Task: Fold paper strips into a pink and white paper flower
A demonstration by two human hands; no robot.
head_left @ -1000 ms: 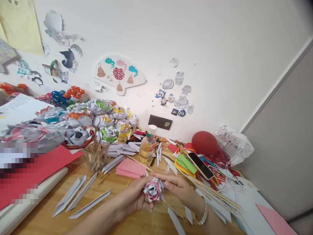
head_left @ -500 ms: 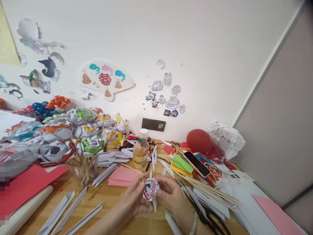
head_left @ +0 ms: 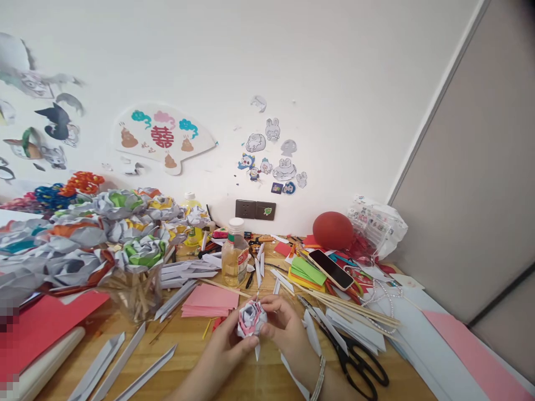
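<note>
- Two hands, the left hand (head_left: 225, 345) and the right hand (head_left: 290, 331), both grasp a small paper flower (head_left: 252, 319), held above the bench (head_left: 175, 340) near its front.
- Compared with the earlier frame, the flower sits turned a little differently, and the left thumb now presses under its lower edge. The view has shifted too, so more of the black handles of the scissors (head_left: 345, 359) shows.
- White and pink paper makes up the flower, in crisp, overlapping folds curled round a tight centre; one pointed white end sticks out below.
- Long, narrow folded strips (head_left: 146, 372) of white paper lie left of the hands, sharply creased and slant-ended. The bench is smooth, with visible wood grain.
- Around the right wrist is a pale bracelet (head_left: 320, 377).
- Just beyond the left hand lies a stack of pink paper (head_left: 211, 299), with a clear bottle (head_left: 235, 259) of yellowish liquid behind it.
- To the right, the open scissors lie close to the right forearm, beside thin wooden sticks (head_left: 355, 309). Farther back, a phone (head_left: 330, 268) lies near green paper (head_left: 308, 271).
- Larger paper flowers (head_left: 144, 250) crowd the back left, above a clear cup (head_left: 136, 301) of wooden sticks.
</note>
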